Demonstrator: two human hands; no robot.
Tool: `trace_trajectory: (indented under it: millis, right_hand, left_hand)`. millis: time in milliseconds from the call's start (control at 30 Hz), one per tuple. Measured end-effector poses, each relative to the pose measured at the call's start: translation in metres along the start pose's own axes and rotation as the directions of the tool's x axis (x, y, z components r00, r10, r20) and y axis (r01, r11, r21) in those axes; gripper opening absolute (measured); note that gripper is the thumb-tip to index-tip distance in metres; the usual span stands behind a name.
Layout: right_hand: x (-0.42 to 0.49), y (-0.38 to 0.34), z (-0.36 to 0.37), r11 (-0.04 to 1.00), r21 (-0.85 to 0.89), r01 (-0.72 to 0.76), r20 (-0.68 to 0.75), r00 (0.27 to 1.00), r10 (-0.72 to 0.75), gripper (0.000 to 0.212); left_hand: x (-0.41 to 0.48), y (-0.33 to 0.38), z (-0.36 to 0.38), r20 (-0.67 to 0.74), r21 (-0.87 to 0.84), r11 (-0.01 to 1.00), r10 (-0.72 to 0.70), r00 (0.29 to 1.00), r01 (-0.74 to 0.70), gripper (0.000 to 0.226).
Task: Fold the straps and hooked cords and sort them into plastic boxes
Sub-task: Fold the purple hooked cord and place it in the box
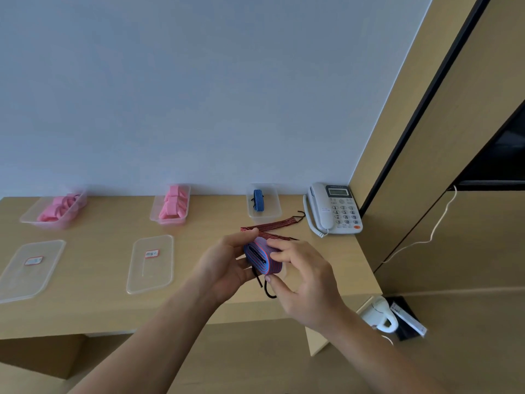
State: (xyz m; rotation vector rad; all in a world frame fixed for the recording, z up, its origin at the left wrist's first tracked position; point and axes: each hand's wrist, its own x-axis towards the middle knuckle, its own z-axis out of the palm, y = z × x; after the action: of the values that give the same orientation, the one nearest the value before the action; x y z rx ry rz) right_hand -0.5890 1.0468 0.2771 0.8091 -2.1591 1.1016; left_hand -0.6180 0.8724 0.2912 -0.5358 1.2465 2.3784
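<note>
— How do I finish this fold cleanly?

— My left hand [227,263] is curled round the folded blue cord [261,258], thumb over the top. My right hand [301,280] pinches its near end. I'd keep the layers squeezed flat and tuck in the dangling black hook [268,291] so nothing springs open.

— And where is the bundle?

— Between both palms, above the desk [93,251]. Just beyond lies 1 red cord [270,226], unfolded. Farther back is the box [272,214], already holding 1 blue cord.
</note>
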Motion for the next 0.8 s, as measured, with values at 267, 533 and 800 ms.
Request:
trace_trajectory:
  millis: [267,533,800]
  right_hand:
    - [-0.002,-0.015,0.036,0.974,0.106,-0.199,0.001,0.980,0.200,0.021]
    - [0.016,-0.034,0.091,0.405,0.453,-0.795,0.428,0.592,0.684,0.041]
    - [0.021,-0.010,0.117,0.332,0.436,-0.837,0.408,0.512,0.755,0.038]
  left_hand:
    - [0.004,0.018,-0.034,-0.035,0.055,0.996,0.076,0.997,-0.074,0.040]
    - [0.003,0.040,-0.075,0.030,0.090,0.983,0.158,0.987,-0.160,0.048]
    - [0.035,0.050,-0.094,0.013,0.184,0.979,0.090,0.996,-0.091,0.049]
